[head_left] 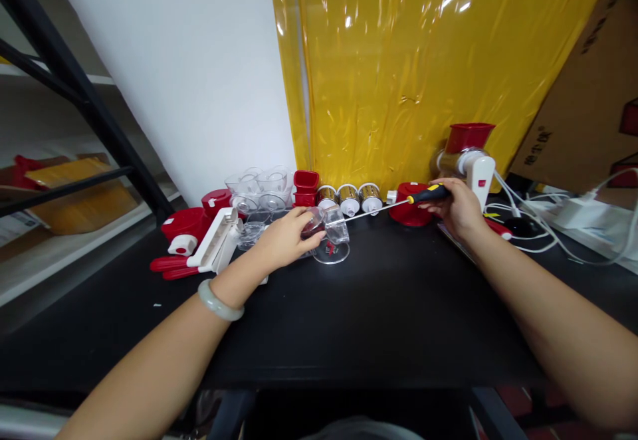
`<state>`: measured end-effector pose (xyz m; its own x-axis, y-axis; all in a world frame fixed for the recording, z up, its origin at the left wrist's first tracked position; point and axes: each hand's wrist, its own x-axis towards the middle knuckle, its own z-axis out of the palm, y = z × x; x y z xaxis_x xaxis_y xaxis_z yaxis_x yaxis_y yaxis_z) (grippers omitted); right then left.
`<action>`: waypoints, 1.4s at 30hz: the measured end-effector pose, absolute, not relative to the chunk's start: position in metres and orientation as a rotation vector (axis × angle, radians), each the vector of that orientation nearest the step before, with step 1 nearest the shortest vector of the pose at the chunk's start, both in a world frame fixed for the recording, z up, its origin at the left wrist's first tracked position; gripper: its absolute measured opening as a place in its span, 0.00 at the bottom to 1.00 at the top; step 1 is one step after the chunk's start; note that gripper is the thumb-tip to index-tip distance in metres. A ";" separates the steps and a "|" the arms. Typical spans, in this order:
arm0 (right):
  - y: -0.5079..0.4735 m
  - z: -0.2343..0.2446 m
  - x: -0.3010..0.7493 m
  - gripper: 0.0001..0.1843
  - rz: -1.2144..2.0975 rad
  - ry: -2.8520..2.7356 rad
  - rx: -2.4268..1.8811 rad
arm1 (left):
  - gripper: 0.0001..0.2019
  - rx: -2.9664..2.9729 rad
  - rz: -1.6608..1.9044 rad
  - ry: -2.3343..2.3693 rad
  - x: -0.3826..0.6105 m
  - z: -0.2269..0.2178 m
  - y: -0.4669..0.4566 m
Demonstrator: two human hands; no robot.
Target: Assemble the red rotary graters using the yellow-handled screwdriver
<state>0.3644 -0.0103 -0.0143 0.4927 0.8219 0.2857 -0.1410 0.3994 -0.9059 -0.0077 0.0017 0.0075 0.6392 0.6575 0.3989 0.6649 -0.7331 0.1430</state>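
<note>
My right hand (458, 211) grips a long screwdriver (429, 194) by its black and yellow handle. The metal shaft points left, and its tip meets or passes behind a clear plastic piece (336, 225). Around that piece my left hand (289, 237) is closed, a bracelet on its wrist. A clear round disc with a red mark (331, 252) shows just below; whether it belongs to the held piece I cannot tell. Behind the shaft stand several metal grater drums (349, 199) with white ends. Left of them are red plastic hoppers (306, 189).
Clear plastic cups (272, 181), red bases (184, 224) and white parts with red handles (214, 244) crowd the left of the black table (349, 327). At right are an assembled red and white grater (478, 167), cables (543, 227) and a cardboard box (568, 94).
</note>
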 end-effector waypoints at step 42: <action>-0.012 -0.009 0.357 0.10 0.752 -0.740 -0.968 | 0.16 -2.838 -0.702 -1.140 -0.007 0.007 0.002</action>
<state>0.3567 -0.0117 -0.0091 0.5322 0.8212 0.2059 -0.2192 0.3686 -0.9034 -0.0074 0.0025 0.0073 0.6359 0.6564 0.4059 0.6580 -0.7360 0.1593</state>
